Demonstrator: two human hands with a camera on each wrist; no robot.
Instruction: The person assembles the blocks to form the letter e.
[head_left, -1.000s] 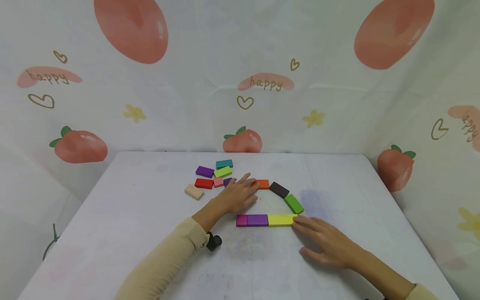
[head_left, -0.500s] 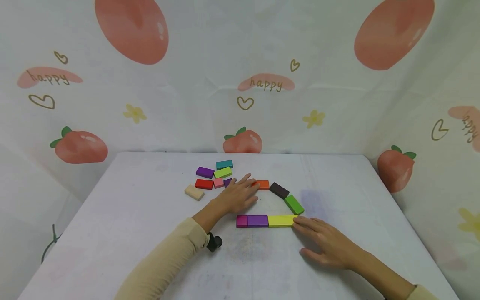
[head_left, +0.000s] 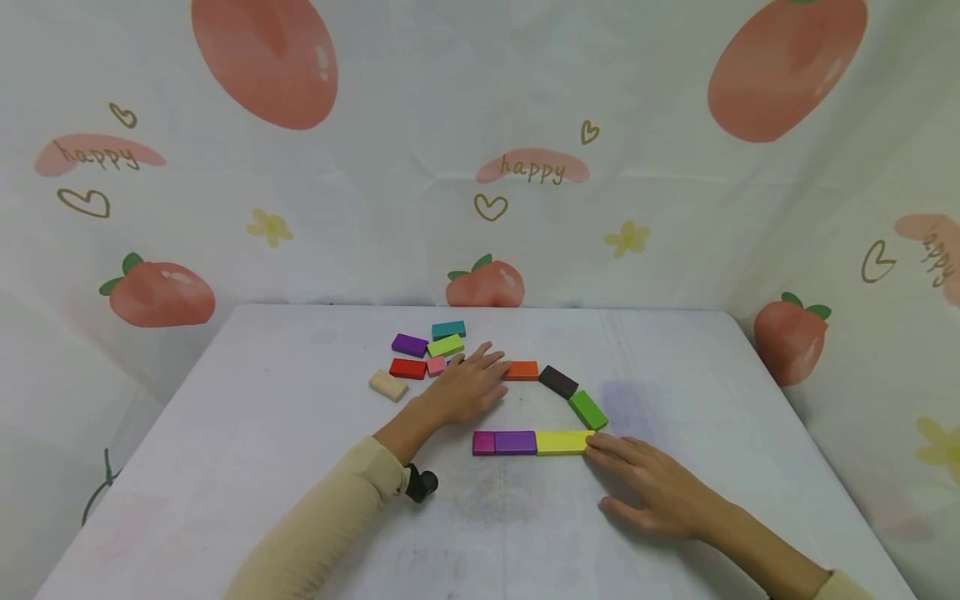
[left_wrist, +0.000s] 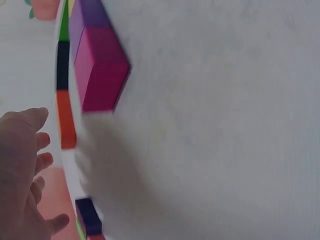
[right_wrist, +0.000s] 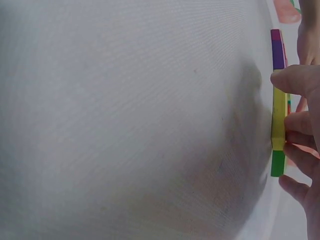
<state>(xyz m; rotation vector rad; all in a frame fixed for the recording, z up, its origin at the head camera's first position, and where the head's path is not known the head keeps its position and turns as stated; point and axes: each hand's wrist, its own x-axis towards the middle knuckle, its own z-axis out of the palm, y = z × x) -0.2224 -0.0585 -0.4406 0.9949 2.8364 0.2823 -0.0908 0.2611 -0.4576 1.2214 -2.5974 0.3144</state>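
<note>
Loose blocks (head_left: 420, 354) seen at table (head_left: 247, 433) left-centre. Left hand (head_left: 465, 387) laid flat, fingers relaxed, nothing grasped; fingertips touching orange block (head_left: 522, 371) at arc's left end. Dark brown block (head_left: 558, 381), green block (head_left: 588, 409) follow. Right hand (head_left: 648, 487) flat, released, fingertips against yellow block (head_left: 562, 442) ending bottom row.

Risk judged: sideways nudge from either hand could shift blocks, opening gaps in outline.

"happy" printed repeatedly on backdrop (head_left: 532, 167).

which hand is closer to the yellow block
Right. The right hand has its fingertips at the right end of the yellow block; the left hand lies flat farther back, beside the orange block.
</note>
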